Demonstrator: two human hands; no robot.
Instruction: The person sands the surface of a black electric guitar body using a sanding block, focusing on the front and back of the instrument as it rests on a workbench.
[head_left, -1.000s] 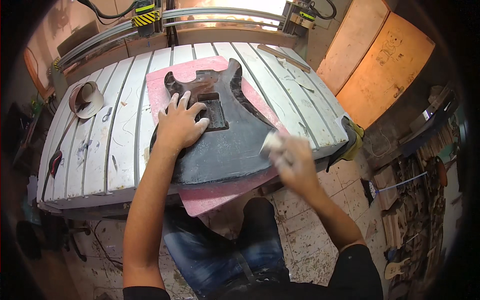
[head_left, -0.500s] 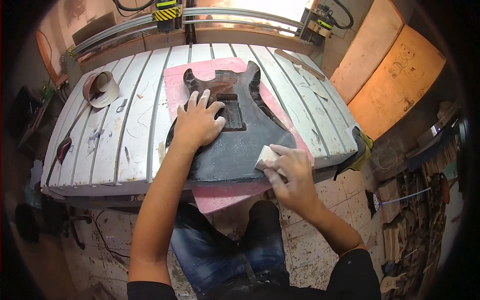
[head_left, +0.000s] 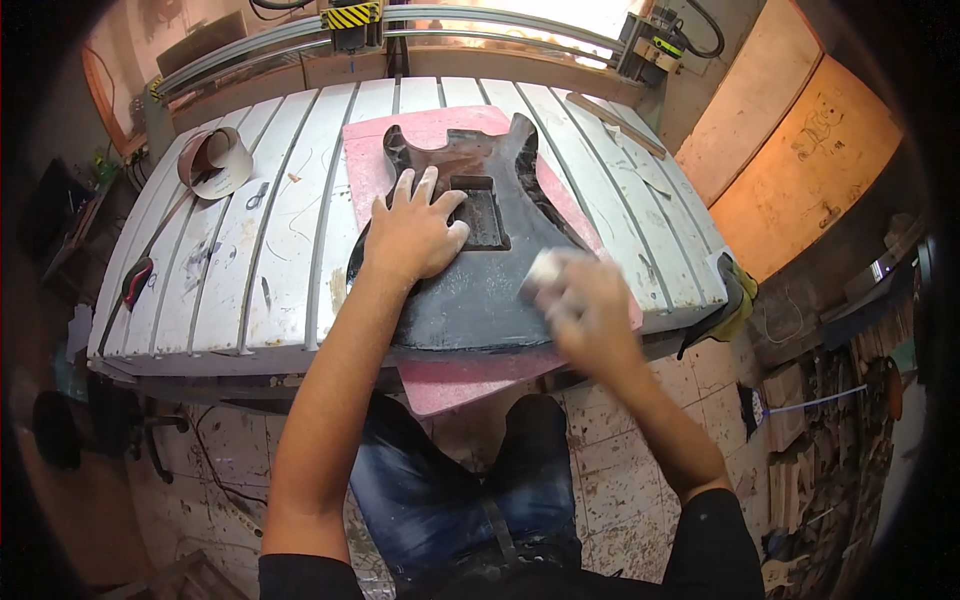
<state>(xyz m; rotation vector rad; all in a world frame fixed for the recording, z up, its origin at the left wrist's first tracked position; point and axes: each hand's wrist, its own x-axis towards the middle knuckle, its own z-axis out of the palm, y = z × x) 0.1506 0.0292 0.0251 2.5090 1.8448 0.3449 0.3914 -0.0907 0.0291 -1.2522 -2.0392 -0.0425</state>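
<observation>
A dark, dusty electric guitar body (head_left: 465, 305) lies flat on a pink foam sheet (head_left: 455, 388), its two horns pointing away from me. A rectangular cavity opens near its middle. My left hand (head_left: 415, 228) rests on the body's left side, fingers spread, just beside that cavity. At the lower right part of the body, my right hand (head_left: 590, 305) grips a pale sanding block (head_left: 541, 272) against the surface. Motion smears this hand and the block. White dust coats my fingertips.
Beneath the foam is a white slatted table (head_left: 280, 235). A roll of sandpaper (head_left: 217, 163) and a red-black handled tool (head_left: 137, 281) lie on its left. A wooden strip (head_left: 618, 125) lies far right; a cloth (head_left: 735, 298) hangs at the right corner. A metal gantry (head_left: 480, 22) spans the back.
My right hand has slid the sanding block away from me, up the body's right side. My left hand keeps its place on the guitar body. The whole view has shifted slightly.
</observation>
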